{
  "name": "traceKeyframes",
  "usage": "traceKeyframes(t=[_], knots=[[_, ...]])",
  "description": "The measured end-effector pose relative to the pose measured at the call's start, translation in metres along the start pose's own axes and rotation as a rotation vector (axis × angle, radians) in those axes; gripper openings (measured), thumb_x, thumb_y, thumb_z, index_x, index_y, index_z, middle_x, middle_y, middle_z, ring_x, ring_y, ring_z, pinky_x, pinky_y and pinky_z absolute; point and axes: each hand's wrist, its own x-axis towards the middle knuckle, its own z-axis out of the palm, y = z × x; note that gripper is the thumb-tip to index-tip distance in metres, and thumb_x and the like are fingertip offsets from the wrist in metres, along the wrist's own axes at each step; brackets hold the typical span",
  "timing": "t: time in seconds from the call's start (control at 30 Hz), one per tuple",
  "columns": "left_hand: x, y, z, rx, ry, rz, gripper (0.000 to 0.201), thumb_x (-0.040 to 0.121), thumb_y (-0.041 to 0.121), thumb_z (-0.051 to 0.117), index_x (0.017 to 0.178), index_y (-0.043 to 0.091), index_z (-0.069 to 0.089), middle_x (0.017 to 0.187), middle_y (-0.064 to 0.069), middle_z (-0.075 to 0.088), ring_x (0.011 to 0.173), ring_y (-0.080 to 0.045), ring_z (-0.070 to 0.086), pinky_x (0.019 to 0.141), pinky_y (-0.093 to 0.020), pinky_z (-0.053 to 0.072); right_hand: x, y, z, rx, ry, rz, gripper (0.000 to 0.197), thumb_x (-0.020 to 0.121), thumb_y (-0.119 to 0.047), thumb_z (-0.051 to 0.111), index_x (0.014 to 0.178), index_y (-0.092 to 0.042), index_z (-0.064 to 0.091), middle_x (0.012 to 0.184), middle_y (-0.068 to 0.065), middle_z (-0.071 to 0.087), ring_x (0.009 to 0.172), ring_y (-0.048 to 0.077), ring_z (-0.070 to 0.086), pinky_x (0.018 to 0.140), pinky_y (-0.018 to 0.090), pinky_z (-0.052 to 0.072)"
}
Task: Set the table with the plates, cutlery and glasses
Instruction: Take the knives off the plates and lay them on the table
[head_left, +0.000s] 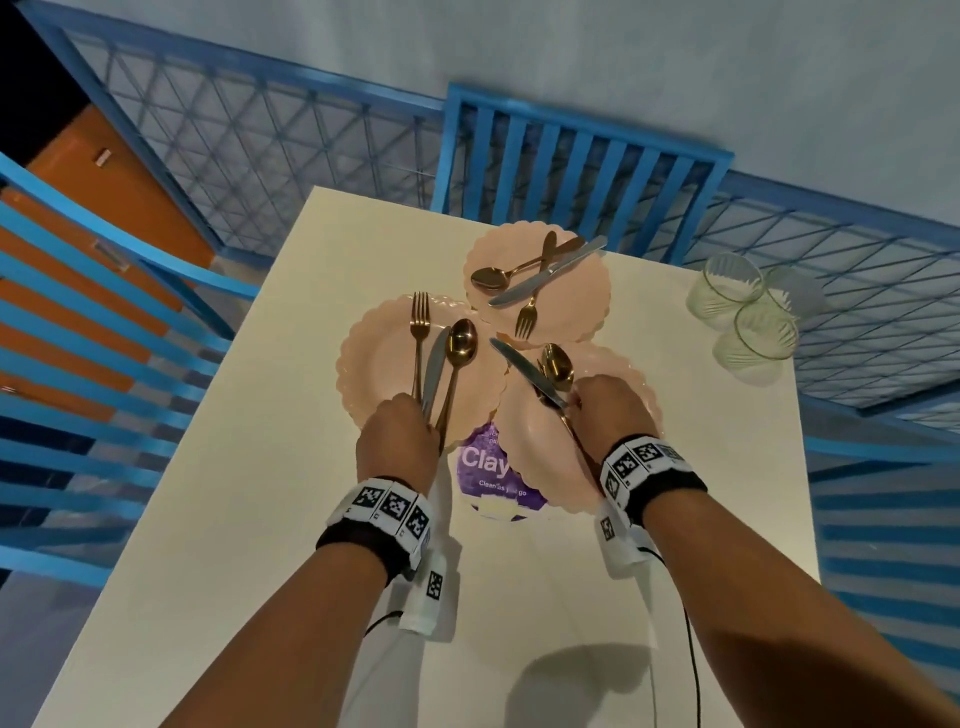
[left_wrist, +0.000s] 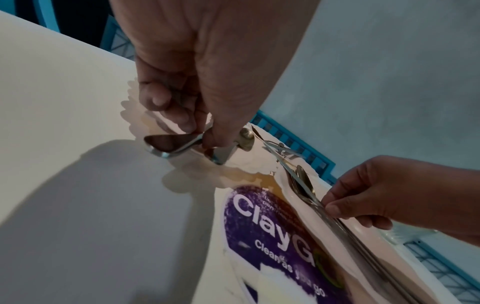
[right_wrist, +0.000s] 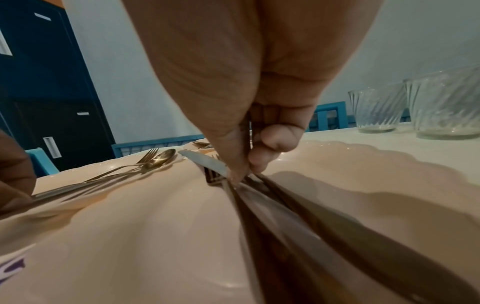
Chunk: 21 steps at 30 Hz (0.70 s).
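Three pink scalloped plates lie close together on the white table (head_left: 260, 545), each with a gold fork, a gold spoon and a silver knife on it. On the left plate (head_left: 374, 364), my left hand (head_left: 415, 415) grips the handles of its fork (head_left: 418, 332), knife (head_left: 435, 369) and spoon (head_left: 460, 348) in one bunch. My right hand (head_left: 587, 400) pinches the knife (head_left: 524, 371), the spoon (head_left: 557, 366) and a mostly hidden fork together over the right plate (head_left: 540, 452). The far plate (head_left: 576, 306) holds crossed cutlery, untouched. Three ribbed glasses (head_left: 743, 312) stand at the back right corner.
A round purple sticker (head_left: 485, 470) reading "Clay" lies on the table, partly under the plates. Blue slatted chairs stand at the far edge (head_left: 576, 156) and the left side (head_left: 78, 338). A blue mesh rail (head_left: 270, 145) runs behind the table.
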Motion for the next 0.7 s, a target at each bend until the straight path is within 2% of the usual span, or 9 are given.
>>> traceKeyframes(t=[0.13,0.23,0.33,0.4,0.47,0.5,0.57,0.67,0.7], knots=[[0.007,0.003,-0.001,0.064,-0.006,0.036,0.016,0.095,0.023,0.064,0.096,0.007,0.061,0.094,-0.008,0.064,0.086,-0.027,0.067,0.062,-0.029,0.042,0.004,-0.003,-0.001,-0.031,-0.023,0.027,0.016,0.095,-0.024,0.063,0.096,-0.013,0.075,0.085,0.004,0.071,0.074,0.024,0.062,0.076,0.029,0.049],[0.013,-0.001,0.000,0.106,-0.021,0.056,0.016,0.098,0.022,0.059,0.097,0.006,0.063,0.095,-0.008,0.065,0.085,-0.024,0.068,0.063,-0.028,0.044,0.006,-0.006,-0.004,-0.028,-0.049,0.043,0.017,0.095,-0.027,0.063,0.094,-0.014,0.074,0.082,0.003,0.069,0.073,0.024,0.060,0.074,0.029,0.048],[0.014,-0.007,-0.005,0.095,-0.019,0.058,0.015,0.099,0.023,0.058,0.097,0.007,0.059,0.087,-0.005,0.055,0.078,-0.022,0.062,0.064,-0.027,0.042,0.008,-0.007,-0.008,0.046,-0.084,0.050,0.021,0.096,-0.031,0.061,0.091,-0.013,0.071,0.079,0.002,0.067,0.075,0.025,0.061,0.077,0.033,0.051],[0.013,-0.013,-0.009,0.053,0.005,0.067,0.014,0.099,0.021,0.056,0.096,0.008,0.056,0.084,-0.003,0.049,0.070,-0.019,0.053,0.063,-0.028,0.041,0.006,-0.007,-0.012,0.082,-0.098,0.019,0.022,0.097,-0.031,0.059,0.082,-0.017,0.064,0.073,-0.001,0.061,0.072,0.023,0.058,0.073,0.030,0.045],[0.011,-0.022,-0.012,0.014,0.019,0.079,0.013,0.100,0.019,0.053,0.095,0.008,0.056,0.084,-0.002,0.051,0.068,-0.018,0.051,0.062,-0.027,0.041,0.003,-0.008,-0.018,0.096,-0.100,-0.044,0.027,0.096,-0.029,0.061,0.071,-0.022,0.052,0.072,-0.003,0.058,0.071,0.021,0.056,0.070,0.028,0.041],[0.011,-0.026,-0.014,-0.007,0.028,0.092,0.014,0.100,0.020,0.052,0.093,0.009,0.056,0.083,-0.002,0.054,0.067,-0.017,0.053,0.061,-0.027,0.042,0.001,-0.009,-0.021,0.126,-0.099,-0.063,0.029,0.095,-0.028,0.062,0.070,-0.022,0.050,0.073,-0.003,0.059,0.071,0.020,0.057,0.070,0.028,0.041],[0.008,-0.031,-0.020,-0.074,0.066,0.116,0.021,0.101,0.023,0.050,0.085,0.011,0.057,0.079,-0.002,0.058,0.065,-0.017,0.055,0.060,-0.027,0.043,-0.003,-0.011,-0.025,0.228,-0.078,-0.067,0.023,0.095,-0.031,0.064,0.075,-0.021,0.058,0.074,-0.005,0.062,0.070,0.015,0.058,0.070,0.027,0.042],[0.002,-0.018,-0.036,-0.313,0.071,0.090,0.039,0.105,0.023,0.044,0.066,0.016,0.048,0.063,0.001,0.054,0.057,-0.016,0.051,0.050,-0.024,0.031,-0.011,-0.020,-0.032,0.446,-0.072,-0.072,0.020,0.096,-0.029,0.064,0.077,-0.023,0.063,0.074,-0.007,0.067,0.067,0.006,0.062,0.065,0.022,0.046],[0.000,-0.011,-0.041,-0.426,0.043,0.076,0.041,0.106,0.025,0.042,0.067,0.017,0.049,0.062,-0.001,0.056,0.057,-0.016,0.053,0.049,-0.023,0.034,-0.015,-0.026,-0.035,0.531,-0.084,-0.080,0.022,0.095,-0.027,0.065,0.075,-0.020,0.062,0.073,-0.006,0.067,0.065,0.003,0.062,0.063,0.020,0.046]])
